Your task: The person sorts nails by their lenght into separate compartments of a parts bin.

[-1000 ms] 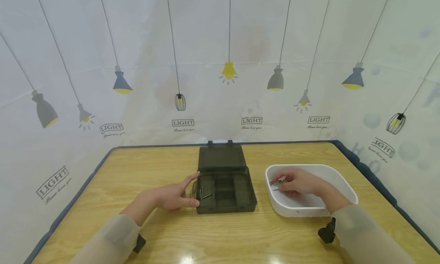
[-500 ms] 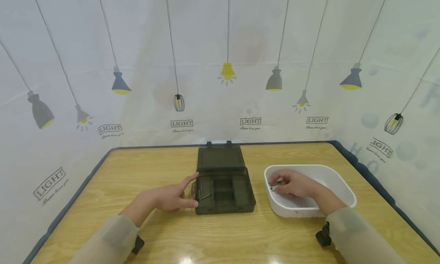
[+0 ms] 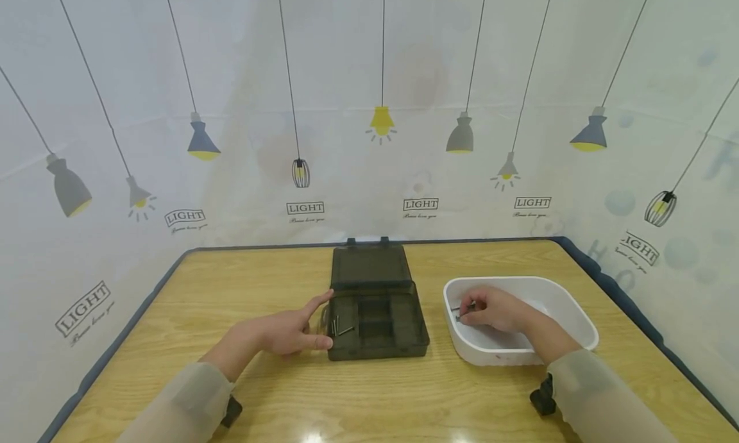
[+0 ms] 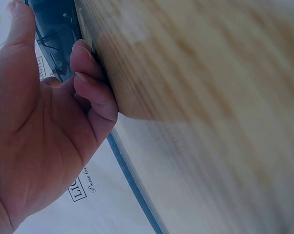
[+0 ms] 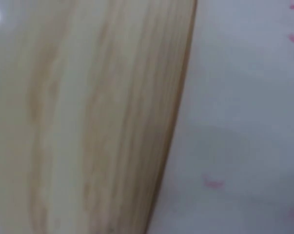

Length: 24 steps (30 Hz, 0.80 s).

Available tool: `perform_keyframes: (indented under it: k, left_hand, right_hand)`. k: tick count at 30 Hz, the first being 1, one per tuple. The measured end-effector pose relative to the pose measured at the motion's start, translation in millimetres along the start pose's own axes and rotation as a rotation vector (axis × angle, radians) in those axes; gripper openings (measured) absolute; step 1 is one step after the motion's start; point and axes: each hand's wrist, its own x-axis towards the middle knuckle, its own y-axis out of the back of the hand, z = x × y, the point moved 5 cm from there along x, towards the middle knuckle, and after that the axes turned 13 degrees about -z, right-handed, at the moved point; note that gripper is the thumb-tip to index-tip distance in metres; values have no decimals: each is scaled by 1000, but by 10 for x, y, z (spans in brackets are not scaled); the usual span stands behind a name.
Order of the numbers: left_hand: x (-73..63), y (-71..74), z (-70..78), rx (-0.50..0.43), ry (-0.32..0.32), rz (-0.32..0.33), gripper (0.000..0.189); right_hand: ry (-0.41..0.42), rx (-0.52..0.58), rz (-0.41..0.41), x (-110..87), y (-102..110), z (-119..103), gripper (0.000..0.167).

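A dark see-through plastic box (image 3: 378,351) stands on the table with its lid (image 3: 371,265) laid back. Several thin metal screws (image 3: 345,331) lie in its left compartment. My left hand (image 3: 288,331) touches the box's left side with straight index finger and thumb; in the left wrist view its other fingers are curled against the tabletop. Inside the white tray (image 3: 568,315), my right hand (image 3: 499,309) pinches a small metal piece at the left end, apparently a screw, mostly hidden by the fingers. Another thin screw (image 3: 455,309) shows beside the fingertips. The right wrist view misses the hand.
The wooden table (image 3: 254,385) bears the box in the middle and the tray to its right. A pale curtain printed with lamps (image 3: 381,119) hangs behind and at both sides. The tray's outer wall (image 5: 244,122) fills the right of the right wrist view.
My right hand stays in the tray while its thumb and fingertips draw closer together among the screws. The left hand and the box keep their places; the head view shifts slightly.
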Motion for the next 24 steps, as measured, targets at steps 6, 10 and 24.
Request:
perform_keyframes:
  k: [6, 10, 24]
  left_hand:
    - [-9, -5, 13, -10, 0, 0, 108]
    - [-12, -8, 21, -14, 2, -2, 109]
    - [-25, -10, 39, -1, 11, 3, 108]
  right_hand:
    - [-33, -30, -19, -2, -25, -4, 9]
    - [-50, -39, -30, -5, -31, 4, 9]
    - [29, -38, -47, -12, -17, -22, 8]
